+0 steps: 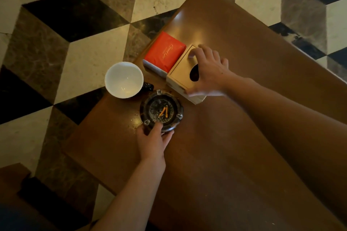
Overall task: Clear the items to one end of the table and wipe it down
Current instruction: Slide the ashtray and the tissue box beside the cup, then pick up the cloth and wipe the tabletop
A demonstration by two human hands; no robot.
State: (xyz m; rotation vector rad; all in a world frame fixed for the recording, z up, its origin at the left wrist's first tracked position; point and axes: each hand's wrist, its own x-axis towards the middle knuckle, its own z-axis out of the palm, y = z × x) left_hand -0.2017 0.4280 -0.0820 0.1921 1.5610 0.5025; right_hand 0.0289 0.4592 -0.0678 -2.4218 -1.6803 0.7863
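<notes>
The glass ashtray (161,112) was pinched by the left hand (152,141), the tissue box (183,75) at one o'clock clasped by the right hand (207,73); ash could be spilled by jerking.

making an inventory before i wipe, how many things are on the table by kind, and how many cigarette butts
cup: 1
ashtray: 1
red tissue pack: 1
tissue box: 1
cigarette butts, in the ashtray: 2
Total: 4 things on the table, plus 2 butts

Mug (124,79) left of ashtray (161,112)
</notes>
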